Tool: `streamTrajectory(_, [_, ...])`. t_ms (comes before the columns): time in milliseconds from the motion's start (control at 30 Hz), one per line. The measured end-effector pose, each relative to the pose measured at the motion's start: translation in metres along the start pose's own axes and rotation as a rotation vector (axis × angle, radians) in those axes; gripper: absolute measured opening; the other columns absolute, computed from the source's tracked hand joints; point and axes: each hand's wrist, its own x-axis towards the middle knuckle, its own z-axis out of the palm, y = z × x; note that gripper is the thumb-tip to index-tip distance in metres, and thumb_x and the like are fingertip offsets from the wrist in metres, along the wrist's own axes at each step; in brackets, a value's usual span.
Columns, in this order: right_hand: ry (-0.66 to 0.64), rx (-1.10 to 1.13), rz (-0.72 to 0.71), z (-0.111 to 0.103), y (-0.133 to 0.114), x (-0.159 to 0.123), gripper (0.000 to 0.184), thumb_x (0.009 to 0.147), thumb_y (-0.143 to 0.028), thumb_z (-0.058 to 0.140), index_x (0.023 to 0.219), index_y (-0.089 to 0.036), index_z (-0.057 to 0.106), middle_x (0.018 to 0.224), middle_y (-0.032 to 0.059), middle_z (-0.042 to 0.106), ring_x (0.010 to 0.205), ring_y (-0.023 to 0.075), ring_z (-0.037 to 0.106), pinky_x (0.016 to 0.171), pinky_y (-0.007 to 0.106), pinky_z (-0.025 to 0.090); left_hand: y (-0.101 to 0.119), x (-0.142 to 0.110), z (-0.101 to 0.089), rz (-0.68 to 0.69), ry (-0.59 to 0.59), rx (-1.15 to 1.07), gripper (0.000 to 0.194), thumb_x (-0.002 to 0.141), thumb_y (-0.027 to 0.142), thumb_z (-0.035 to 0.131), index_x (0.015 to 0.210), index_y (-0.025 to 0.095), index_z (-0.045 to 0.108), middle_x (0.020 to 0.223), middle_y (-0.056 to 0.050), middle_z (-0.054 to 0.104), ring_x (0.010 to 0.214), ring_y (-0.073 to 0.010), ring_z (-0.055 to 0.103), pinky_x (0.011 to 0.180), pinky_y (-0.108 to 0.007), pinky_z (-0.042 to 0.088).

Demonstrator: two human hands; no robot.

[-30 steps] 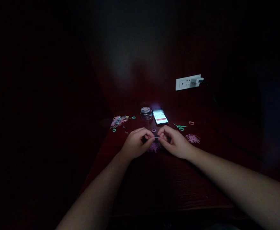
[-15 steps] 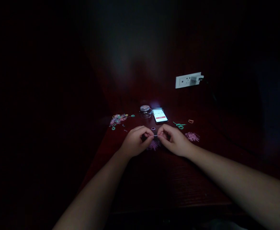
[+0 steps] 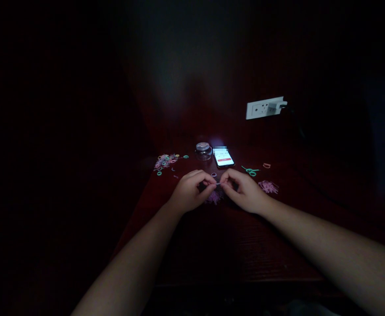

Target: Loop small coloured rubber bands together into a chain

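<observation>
My left hand (image 3: 192,189) and my right hand (image 3: 243,191) meet over the table, thumb and forefinger pinched on each side. Between the fingertips stretches a thin pale purple rubber band (image 3: 218,184), small and dim. Just below it lies a pile of purple bands (image 3: 214,197), partly covered by the hands. A single purple ring-shaped hair tie (image 3: 214,174) rests right behind the fingertips. Beside my right hand is another heap of pinkish-purple bands (image 3: 268,187).
A lidded clear jar (image 3: 203,152) stands behind the hands, beside a lit phone (image 3: 224,156). Mixed coloured bands (image 3: 166,162) lie at the left. Green hair ties (image 3: 251,171) and an orange one (image 3: 267,166) sit at the right. A wall socket (image 3: 265,108) holds a plug with a cable.
The camera view has turned slightly, so the table things appear a little further right and higher. Both hands keep their pinch on the purple band.
</observation>
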Motion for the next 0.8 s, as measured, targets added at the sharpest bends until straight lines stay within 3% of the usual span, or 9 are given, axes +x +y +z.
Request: streamTrajectory(800, [0.016, 0.006, -0.024, 0.0015, 0.0027, -0.0025, 0.004, 0.084, -0.016, 0.057, 0.084, -0.019, 0.054, 0.067, -0.0027, 0.048, 0.059, 0.0115, 0.044, 0.055, 0.025, 0.036, -0.0019, 0.0006, -0.0004, 0.008, -0.014, 0.012, 0.004, 0.082, 0.017, 0.062, 0.084, 0.019, 0.065, 0.079, -0.001, 0.065, 0.074, -0.0132, 0.059, 0.069, -0.027, 0.048])
